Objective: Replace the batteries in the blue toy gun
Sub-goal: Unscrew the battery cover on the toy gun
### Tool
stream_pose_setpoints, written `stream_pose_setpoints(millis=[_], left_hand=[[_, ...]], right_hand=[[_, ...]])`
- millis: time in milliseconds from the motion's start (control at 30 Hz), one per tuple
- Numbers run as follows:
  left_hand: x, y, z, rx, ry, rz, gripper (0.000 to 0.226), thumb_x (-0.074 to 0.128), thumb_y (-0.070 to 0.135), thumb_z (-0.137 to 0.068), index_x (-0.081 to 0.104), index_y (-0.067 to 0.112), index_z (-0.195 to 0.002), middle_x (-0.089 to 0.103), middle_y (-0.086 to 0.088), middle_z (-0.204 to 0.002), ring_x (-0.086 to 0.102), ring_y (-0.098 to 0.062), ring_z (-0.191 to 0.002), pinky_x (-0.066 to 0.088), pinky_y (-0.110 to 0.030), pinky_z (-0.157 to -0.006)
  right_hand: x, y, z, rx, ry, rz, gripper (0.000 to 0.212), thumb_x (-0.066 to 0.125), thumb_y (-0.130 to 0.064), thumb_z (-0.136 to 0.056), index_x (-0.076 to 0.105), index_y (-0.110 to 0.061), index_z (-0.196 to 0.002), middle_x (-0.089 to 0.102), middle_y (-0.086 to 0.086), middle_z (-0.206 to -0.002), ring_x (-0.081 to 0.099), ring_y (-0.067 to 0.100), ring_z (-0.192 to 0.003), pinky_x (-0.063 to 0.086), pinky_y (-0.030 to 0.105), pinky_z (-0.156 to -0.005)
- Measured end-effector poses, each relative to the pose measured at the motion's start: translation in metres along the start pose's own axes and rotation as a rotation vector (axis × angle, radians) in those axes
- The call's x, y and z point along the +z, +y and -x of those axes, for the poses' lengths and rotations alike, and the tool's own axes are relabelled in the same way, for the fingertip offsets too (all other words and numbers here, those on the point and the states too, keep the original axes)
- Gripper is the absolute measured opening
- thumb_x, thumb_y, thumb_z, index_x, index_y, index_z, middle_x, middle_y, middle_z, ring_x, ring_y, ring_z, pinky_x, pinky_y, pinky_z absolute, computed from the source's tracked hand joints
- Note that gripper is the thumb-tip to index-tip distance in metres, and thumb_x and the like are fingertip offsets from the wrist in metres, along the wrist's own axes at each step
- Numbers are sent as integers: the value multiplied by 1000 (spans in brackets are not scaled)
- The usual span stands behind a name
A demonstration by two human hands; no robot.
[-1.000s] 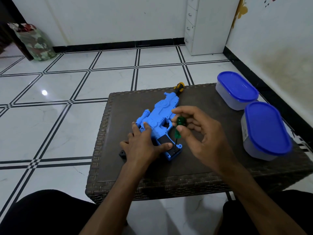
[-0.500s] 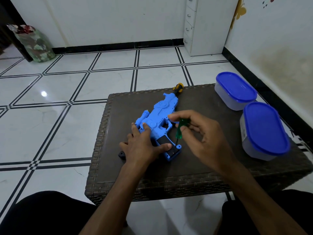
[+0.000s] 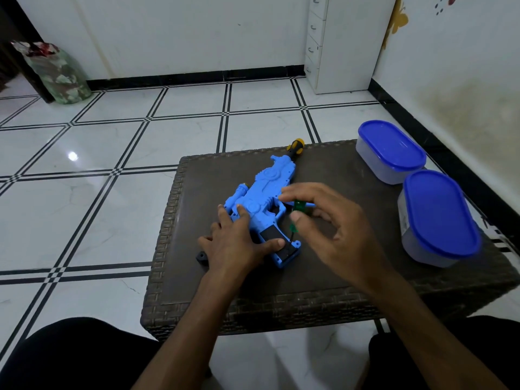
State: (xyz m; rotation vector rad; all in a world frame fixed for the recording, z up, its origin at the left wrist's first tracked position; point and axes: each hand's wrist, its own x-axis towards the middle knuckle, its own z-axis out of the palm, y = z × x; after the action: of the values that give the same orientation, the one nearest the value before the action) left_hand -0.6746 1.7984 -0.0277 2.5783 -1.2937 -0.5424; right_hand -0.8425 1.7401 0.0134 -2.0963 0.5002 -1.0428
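The blue toy gun [image 3: 263, 192] lies flat on the dark wicker table [image 3: 323, 266], its grip pointing toward me. A black battery cover [image 3: 277, 239] shows on the grip. My left hand [image 3: 236, 243] rests flat on the gun's rear, fingers spread, thumb lying across the grip. My right hand [image 3: 332, 229] pinches a small green-handled screwdriver [image 3: 295, 218] between thumb and fingertips, holding it nearly upright with its tip at the cover's right edge near the grip's butt.
A yellow-and-black screwdriver [image 3: 295, 146] lies beyond the gun's muzzle at the table's far edge. A small black part [image 3: 202, 257] sits left of my left hand. Two blue-lidded plastic containers [image 3: 389, 150] [image 3: 439, 218] stand on the table's right side.
My right-hand fingers have shifted around the green screwdriver handle, as in a turning motion. The left hand and the gun have stayed in place.
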Motion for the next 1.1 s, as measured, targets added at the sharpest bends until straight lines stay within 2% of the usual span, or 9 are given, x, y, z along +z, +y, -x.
stream_pose_setpoints(millis=[100, 167, 267, 367, 467, 533, 600, 767, 1100], left_hand=[[0, 0, 0, 6, 1, -8, 110, 58, 79, -68, 12, 27, -153, -6, -13, -162, 19, -35, -144, 21, -58, -108], [0, -1, 0, 9, -4, -5, 110, 59, 79, -69, 11, 27, -153, -6, -13, -162, 18, -35, -144, 19, -59, -108], [0, -1, 0, 9, 1, 5, 110, 59, 78, -69, 12, 26, -153, -5, -13, -162, 18, -34, -144, 19, -58, -108], [0, 0, -1, 2, -2, -2, 110, 59, 79, -69, 11, 27, -153, -6, -12, -162, 17, -34, -144, 19, -58, -108], [1, -1, 0, 4, 0, -14, 108, 58, 78, -70, 11, 27, -153, -6, -12, -162, 18, -35, -144, 20, -58, -108], [1, -1, 0, 6, 2, -13, 108, 57, 78, -70, 11, 27, -153, -6, -13, -162, 19, -35, -144, 21, -58, -107], [1, -1, 0, 4, 2, -12, 110, 58, 79, -69, 11, 27, -154, -6, -13, -162, 20, -36, -143, 21, -57, -107], [0, 0, 0, 1, -2, -5, 110, 59, 79, -69, 11, 27, -154, -5, -12, -162, 20, -36, -143, 20, -58, -108], [0, 0, -1, 0, -10, 11, 111, 60, 78, -68, 11, 27, -154, -6, -12, -162, 17, -37, -144, 17, -60, -109]], right_hand=[[0, 1, -2, -38, 3, 55, 26, 75, -16, -85, 74, -14, -111, 60, 4, -109, 63, 15, -102, 55, 28, -86], [0, 2, -3, -57, 11, 63, 26, 76, -12, -85, 74, -13, -110, 63, 4, -104, 65, 14, -96, 56, 27, -83], [-1, 0, -3, 3, 18, 0, 37, 69, 0, -88, 65, -13, -122, 69, 0, -106, 68, 10, -102, 56, 24, -87], [-1, 0, 0, 26, 1, -50, 35, 62, 9, -89, 64, -6, -121, 71, 1, -110, 68, 7, -107, 55, 21, -89], [0, 2, 1, -18, -17, 8, 29, 70, -12, -89, 69, -12, -118, 65, 0, -118, 64, 13, -111, 55, 26, -89], [1, 3, 1, -24, -4, 36, 30, 74, -22, -86, 72, -16, -116, 61, 3, -114, 64, 16, -105, 55, 25, -86], [2, 4, 1, -46, 24, 51, 28, 75, -14, -86, 73, -13, -114, 63, 5, -107, 66, 15, -98, 56, 23, -83], [1, 7, 2, 7, 63, -5, 37, 71, 0, -87, 66, -7, -123, 68, 5, -110, 69, 12, -104, 57, 23, -88], [-5, 3, 2, 0, 115, -3, 36, 69, 2, -88, 66, -6, -123, 68, 4, -110, 67, 7, -106, 54, 16, -88]])
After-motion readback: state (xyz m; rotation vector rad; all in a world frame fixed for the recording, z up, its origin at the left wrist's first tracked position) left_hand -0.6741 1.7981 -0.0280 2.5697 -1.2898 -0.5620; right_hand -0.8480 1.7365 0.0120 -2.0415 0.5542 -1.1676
